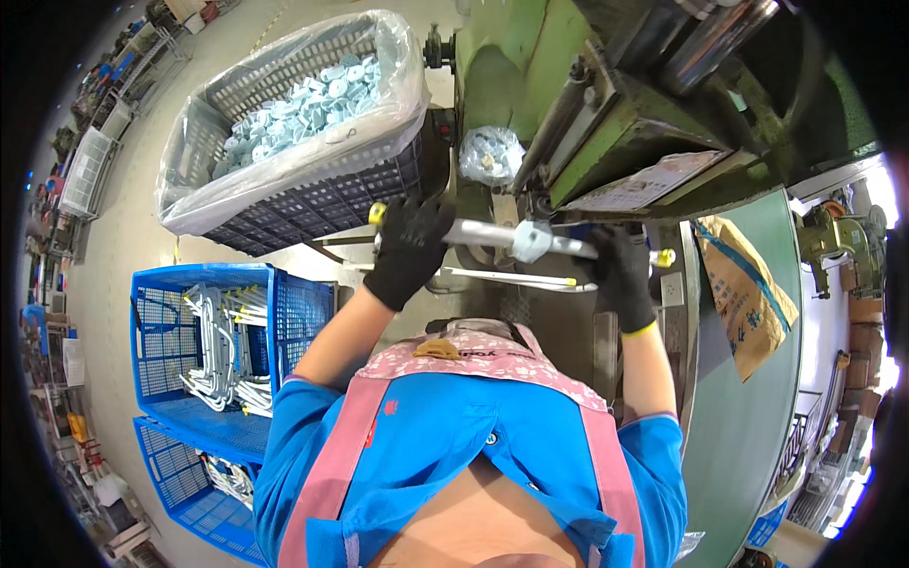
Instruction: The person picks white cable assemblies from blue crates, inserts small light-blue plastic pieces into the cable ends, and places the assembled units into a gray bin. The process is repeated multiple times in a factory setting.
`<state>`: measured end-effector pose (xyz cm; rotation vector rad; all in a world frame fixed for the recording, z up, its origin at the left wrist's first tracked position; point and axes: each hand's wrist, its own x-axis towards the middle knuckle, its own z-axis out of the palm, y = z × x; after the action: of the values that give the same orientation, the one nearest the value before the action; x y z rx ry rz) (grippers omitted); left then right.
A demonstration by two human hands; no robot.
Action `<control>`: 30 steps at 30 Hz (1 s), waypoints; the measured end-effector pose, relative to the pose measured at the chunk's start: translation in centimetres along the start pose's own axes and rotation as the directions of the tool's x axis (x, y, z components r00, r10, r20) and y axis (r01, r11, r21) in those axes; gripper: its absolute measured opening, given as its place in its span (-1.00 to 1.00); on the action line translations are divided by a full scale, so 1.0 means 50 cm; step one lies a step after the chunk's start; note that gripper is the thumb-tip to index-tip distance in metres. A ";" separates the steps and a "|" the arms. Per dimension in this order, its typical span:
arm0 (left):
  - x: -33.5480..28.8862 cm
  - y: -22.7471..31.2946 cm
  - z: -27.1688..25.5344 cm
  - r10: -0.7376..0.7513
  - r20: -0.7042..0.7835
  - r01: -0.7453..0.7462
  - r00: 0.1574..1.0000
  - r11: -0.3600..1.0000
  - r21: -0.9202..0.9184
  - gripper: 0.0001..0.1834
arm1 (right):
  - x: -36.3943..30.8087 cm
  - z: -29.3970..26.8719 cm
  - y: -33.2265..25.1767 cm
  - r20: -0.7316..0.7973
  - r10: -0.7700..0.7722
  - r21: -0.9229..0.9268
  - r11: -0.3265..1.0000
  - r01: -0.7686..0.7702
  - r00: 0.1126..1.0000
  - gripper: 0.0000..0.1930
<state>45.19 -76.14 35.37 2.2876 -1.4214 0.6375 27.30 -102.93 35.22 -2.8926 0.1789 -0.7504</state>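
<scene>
A white tube with yellow ends runs crosswise in front of me, beneath the head of the green machine. Near its left end, my left hand, in a black glove, is closed around it. My right hand, gloved in black too, grips it near the other end, its fingers partly in shadow. Between the hands a light blue plastic fitting sits around the tube. Just below, a thinner white tube with a yellow mark lies roughly parallel; what supports it is hard to make out.
At the upper left, a black plastic crate lined with clear film holds many light blue fittings. Blue crates with bent white tubes stand on the left. The green machine rises ahead. A brown sack lies right, on a green surface.
</scene>
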 end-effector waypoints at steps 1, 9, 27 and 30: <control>-0.004 0.007 -0.016 -0.073 0.202 0.084 0.977 0.995 -0.045 -0.38 | -0.007 -0.021 -0.024 0.135 0.085 -0.039 0.996 -0.081 0.987 -0.67; -0.014 0.214 0.056 0.006 0.315 0.102 0.949 0.940 -0.325 -0.44 | 0.003 -0.073 -0.147 0.231 -0.210 0.084 0.977 0.196 0.950 -0.78; -0.125 0.135 -0.074 -0.218 0.074 0.168 0.973 0.448 -0.878 -0.73 | -0.401 0.008 0.249 0.548 0.339 0.319 0.761 -0.565 0.765 -0.73; -0.161 0.050 -0.005 -0.225 -0.163 -0.143 0.961 0.103 -0.984 -0.76 | -0.415 0.049 0.265 0.471 0.363 0.383 0.737 -0.557 0.804 -0.69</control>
<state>39.74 -71.13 31.29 0.9849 -1.0283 -0.1445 9.47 -112.51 21.05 -2.2642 0.5535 -0.1175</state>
